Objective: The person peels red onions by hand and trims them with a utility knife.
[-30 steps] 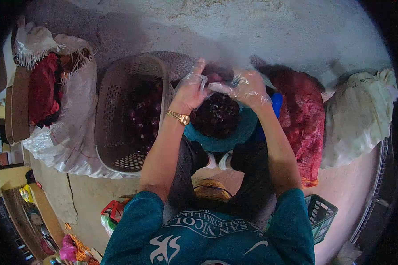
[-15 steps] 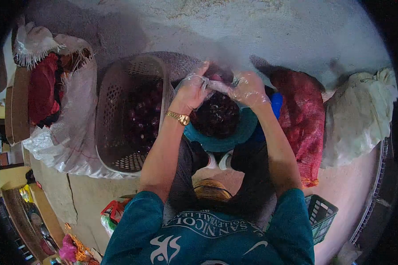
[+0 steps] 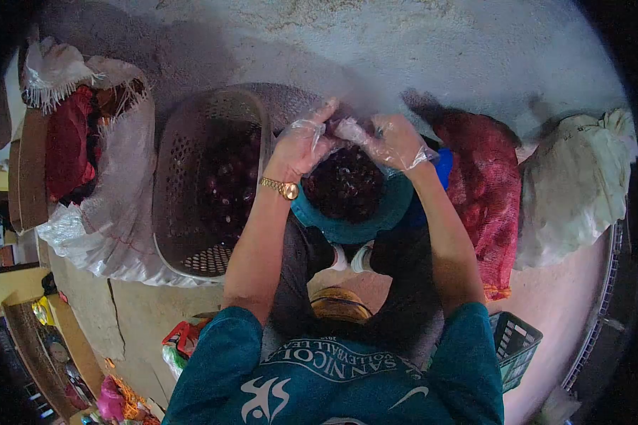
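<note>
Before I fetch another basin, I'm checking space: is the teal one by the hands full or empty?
Not empty: dark pieces show inside the teal basin. Whether they reach its rim, I cannot tell.

Open from above, hemmed in at the sides

The teal basin (image 3: pixel 354 232) can be reached from above through the space between the left forearm (image 3: pixel 255 241) and the right forearm (image 3: pixel 446 227). Its far side is partly covered by the left hand (image 3: pixel 306 145) and the right hand (image 3: pixel 395 143), held near each other. Forward travel is blocked by the rough wall (image 3: pixel 475 49). On the left, low passage is barred by the perforated basket (image 3: pixel 169 184), which can be entered through its open top. On the right, room is taken up by the red mesh sack (image 3: pixel 485 205) and the white sack (image 3: pixel 574 191). Toward the body, a narrow gap is bounded by the trousered legs (image 3: pixel 407 269).
</note>
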`<state>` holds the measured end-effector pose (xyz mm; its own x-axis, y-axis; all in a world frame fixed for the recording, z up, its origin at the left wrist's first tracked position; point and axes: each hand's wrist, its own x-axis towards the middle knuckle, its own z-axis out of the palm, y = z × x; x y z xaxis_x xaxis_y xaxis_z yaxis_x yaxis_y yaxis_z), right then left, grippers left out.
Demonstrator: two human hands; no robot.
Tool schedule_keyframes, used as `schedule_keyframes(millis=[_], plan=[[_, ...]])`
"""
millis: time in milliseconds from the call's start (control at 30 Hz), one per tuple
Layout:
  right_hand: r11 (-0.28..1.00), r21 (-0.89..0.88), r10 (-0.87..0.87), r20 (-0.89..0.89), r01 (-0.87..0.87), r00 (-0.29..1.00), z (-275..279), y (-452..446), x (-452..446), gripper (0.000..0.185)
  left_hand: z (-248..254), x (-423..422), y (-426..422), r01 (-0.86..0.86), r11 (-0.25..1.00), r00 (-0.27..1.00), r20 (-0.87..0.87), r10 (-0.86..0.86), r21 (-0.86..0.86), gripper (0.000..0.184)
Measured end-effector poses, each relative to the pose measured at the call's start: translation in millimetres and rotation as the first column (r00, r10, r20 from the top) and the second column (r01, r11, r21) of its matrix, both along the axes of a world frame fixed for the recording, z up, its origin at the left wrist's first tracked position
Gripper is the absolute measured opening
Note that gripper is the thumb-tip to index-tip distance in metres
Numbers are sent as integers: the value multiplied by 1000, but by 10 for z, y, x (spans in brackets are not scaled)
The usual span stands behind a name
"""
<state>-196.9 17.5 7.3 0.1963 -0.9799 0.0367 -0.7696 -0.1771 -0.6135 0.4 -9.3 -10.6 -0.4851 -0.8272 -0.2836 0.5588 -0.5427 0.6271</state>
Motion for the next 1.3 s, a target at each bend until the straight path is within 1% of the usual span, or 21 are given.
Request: schedule_keyframes(millis=[67,100,167,200,267,300,367,400,467,500,567,667,800,867,900,967,1000,1067,1100,1167,1300], plan=[[987,-145,67,-16,-69,998,-61,-9,-30,38,30,19,18,-13,999,999,-42,14,31,30],[987,-146,68,-16,-69,998,-18,0,-25,38,95,27,35,-13,999,999,-42,15,31,30],[998,4,55,39,-55,998,81,24,-22,32,232,46,62,89,993,984,-160,-77,72,29],[998,4,55,39,-55,998,61,24,-25,32,176,73,46,89,993,984,-160,-77,71,29],[984,-162,82,51,-73,995,7,18,-42,32,26,124,-3,66,998,998,-22,-66,-9,30],[984,-163,82,52,-73,995,19,11,-50,32,49,124,-9,65,998,998,-21,-66,-11,30],[984,-22,177,-13,-177,984,53,8,-80,46,89,112,-16,21,997,1000,18,-19,-69,30],[984,-22,176,-13,-177,984,125,26,-65,46,87,99,-26,22,997,1000,18,-20,-69,30],[975,47,220,-225,-215,949,291,99,13,64,80,79,-56,-103,993,994,30,104,-59,28],[975,48,221,-224,-216,949,294,130,35,64,65,93,-71,-104,993,994,31,105,-58,28],[982,-30,164,-344,-185,925,296,170,58,76,40,130,-101,-161,984,987,-23,160,-73,27],[993,31,120,-254,-116,960,112,84,22,76,-29,167,-120,-207,978,976,-64,206,-5,32],[990,81,137,-328,-116,935,168,45,20,79,-5,145,-83,-178,984,980,-97,176,-17,34],[996,-86,-24,-263,1,964,124,54,17,79,12,114,-47,-121,991,993,-20,120,-58,34],[996,-86,-24,-264,1,964,160,67,26,79,20,88,-33,-121,991,993,-21,120,-57,34],[994,-49,-98,-30,96,995,254,99,47,78,34,28,-6,-63,994,996,52,67,-87,40],[994,-49,-97,-29,96,995,234,90,45,78,5,10,-13,-63,994,996,52,68,-87,40],[993,-77,-87,76,93,993,167,74,31,76,-58,-25,-23,9,999,1000,9,-9,-48,43],[993,-77,-88,75,93,993,157,75,23,76,-20,-49,-1,10,999,1000,8,-9,-47,43],[992,-92,-87,-38,83,995,139,76,12,76,56,-76,52,4,1000,999,45,-4,-9,43],[997,-57,-56,-25,55,998,129,50,12,77,31,-50,42,37,999,998,57,-36,-30,44]])
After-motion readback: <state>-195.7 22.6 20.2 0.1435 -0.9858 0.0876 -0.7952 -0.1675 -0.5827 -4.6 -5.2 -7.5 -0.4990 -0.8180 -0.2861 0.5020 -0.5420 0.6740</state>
